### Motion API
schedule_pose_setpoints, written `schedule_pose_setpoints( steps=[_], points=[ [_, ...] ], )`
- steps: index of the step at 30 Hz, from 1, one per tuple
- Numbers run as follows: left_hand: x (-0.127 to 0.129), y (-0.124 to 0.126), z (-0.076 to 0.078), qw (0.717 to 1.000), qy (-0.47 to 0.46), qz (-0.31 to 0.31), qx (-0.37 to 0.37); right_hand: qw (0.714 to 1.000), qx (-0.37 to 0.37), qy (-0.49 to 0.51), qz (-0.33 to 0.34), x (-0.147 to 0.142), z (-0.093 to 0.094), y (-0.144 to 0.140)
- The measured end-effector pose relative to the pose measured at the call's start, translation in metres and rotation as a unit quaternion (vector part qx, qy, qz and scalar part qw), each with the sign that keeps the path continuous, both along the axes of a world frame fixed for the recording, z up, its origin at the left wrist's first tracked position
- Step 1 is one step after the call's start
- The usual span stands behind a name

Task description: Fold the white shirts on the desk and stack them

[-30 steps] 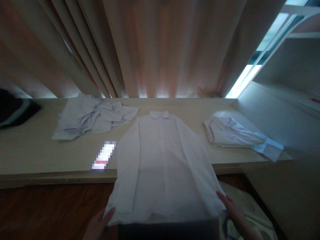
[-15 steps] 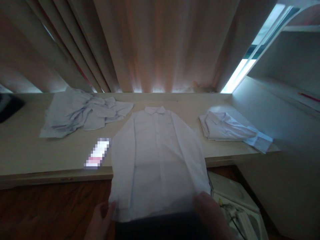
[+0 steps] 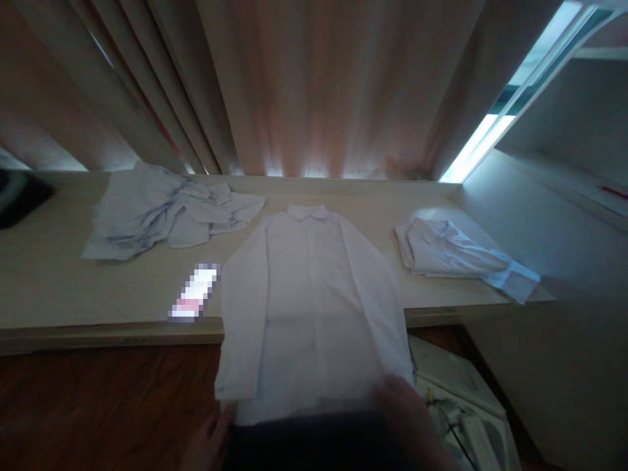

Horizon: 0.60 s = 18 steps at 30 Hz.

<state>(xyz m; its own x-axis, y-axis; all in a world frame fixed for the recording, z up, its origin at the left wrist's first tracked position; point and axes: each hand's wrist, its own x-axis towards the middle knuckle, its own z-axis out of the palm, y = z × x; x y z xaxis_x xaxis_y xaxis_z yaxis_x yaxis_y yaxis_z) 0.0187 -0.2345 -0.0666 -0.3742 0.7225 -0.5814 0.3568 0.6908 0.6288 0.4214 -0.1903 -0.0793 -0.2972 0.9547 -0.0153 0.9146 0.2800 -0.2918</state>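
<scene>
A white long-sleeved shirt (image 3: 294, 294) lies front up, its collar toward the curtain and its lower part hanging past the table's front edge toward me. My left hand (image 3: 209, 438) pinches the hem at the lower left corner, just below the left cuff (image 3: 235, 389). That sleeve runs straight down along the shirt's side. At the lower right, my right hand (image 3: 405, 415) is closed over the hem and sleeve end; its fingertips are dim and blurred. Dark cloth (image 3: 304, 445) shows below the hem.
Crumpled white clothes (image 3: 161, 212) lie at the table's left. A folded white shirt (image 3: 446, 248) rests on the right. A pixelated flat object (image 3: 196, 293) sits left of the shirt. Below right stands a pale box-like thing with cables (image 3: 461, 392). Curtains (image 3: 333, 91) hang behind the table (image 3: 73, 288).
My left hand has shifted slightly down and right, from the cuff to the hem below it. The left cuff now lies uncovered. My right hand stays at the lower right corner.
</scene>
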Motion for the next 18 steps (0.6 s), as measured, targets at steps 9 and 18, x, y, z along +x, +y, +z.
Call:
schedule_pose_setpoints(
  steps=[9,18],
  points=[
    [-0.004,-0.003,-0.007,0.997,-0.021,0.067,-0.027,0.991,-0.027,0.121,-0.055,0.026,-0.001,-0.031],
    [-0.012,0.014,-0.001,0.996,-0.047,0.075,0.01,0.841,-0.107,0.315,-0.426,0.059,-0.029,0.02]
  ],
)
